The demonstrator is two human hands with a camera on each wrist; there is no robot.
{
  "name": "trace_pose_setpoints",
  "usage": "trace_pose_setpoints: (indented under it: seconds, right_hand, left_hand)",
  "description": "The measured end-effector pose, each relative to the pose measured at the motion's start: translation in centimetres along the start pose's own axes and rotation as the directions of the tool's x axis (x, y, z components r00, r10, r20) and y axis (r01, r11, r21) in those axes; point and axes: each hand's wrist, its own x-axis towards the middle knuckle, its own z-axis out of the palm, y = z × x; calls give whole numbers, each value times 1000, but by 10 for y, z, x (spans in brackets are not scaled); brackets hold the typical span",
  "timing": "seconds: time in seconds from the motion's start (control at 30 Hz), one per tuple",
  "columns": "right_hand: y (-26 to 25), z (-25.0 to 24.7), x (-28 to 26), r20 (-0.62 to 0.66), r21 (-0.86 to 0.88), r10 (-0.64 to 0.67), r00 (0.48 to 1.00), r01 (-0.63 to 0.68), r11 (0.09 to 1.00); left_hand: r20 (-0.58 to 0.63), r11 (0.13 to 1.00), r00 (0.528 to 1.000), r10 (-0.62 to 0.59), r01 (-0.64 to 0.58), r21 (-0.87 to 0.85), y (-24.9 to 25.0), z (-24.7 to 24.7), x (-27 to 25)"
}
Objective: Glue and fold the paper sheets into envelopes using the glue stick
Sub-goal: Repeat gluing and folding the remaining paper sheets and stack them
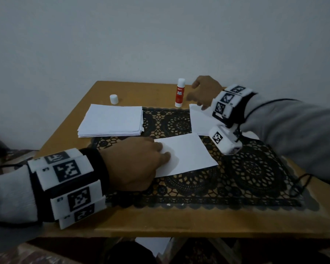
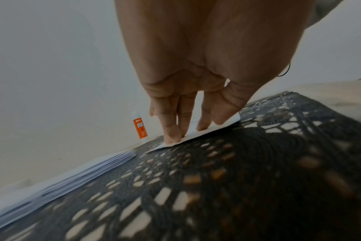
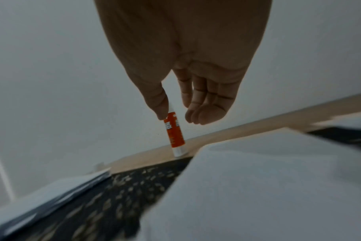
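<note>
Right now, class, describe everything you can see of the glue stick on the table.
The glue stick is a slim tube with an orange-red label printed in white letters, a white base and a white top. It stands upright on the bare wooden table near the far edge, just beyond the black lace mat. A separate white cap sits to its left. The right hand is beside it, fingers relaxed; whether the thumb touches it is unclear.

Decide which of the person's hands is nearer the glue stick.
Right. The right hand is just beside the glue stick; the left hand presses a paper sheet nearer the person.
</note>
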Motion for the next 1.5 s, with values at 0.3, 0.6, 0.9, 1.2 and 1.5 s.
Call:
trace_pose_setpoints:
  seconds: [0.3,0.6,0.9,1.2,1.5]
  right_hand:
    - [-5,29,42,55,124,110,992,-116,985]
    - [-11,-6,5,-50,50,-16,999,18,999]
    - [-2,-57,-42,-62,-17,-86,994,85,996]
    - [10,-60,-61,48,-103,-135,990,139,985]
    - [16,-47,-57,81,-94,-155,985,162,982]
  left_hand:
    - [8,998,1000,7,-6,-64,-5,-3,2]
    - [211,926,966,-149,211,-312,-14,-7,7]
    - [188,872,955,-231,289,-396,-6,-15,4]
    - [208,811,918,-337,396,-431,-4,-9,7]
    - [230,856,955,-188,274,-438,-9,-17,18]
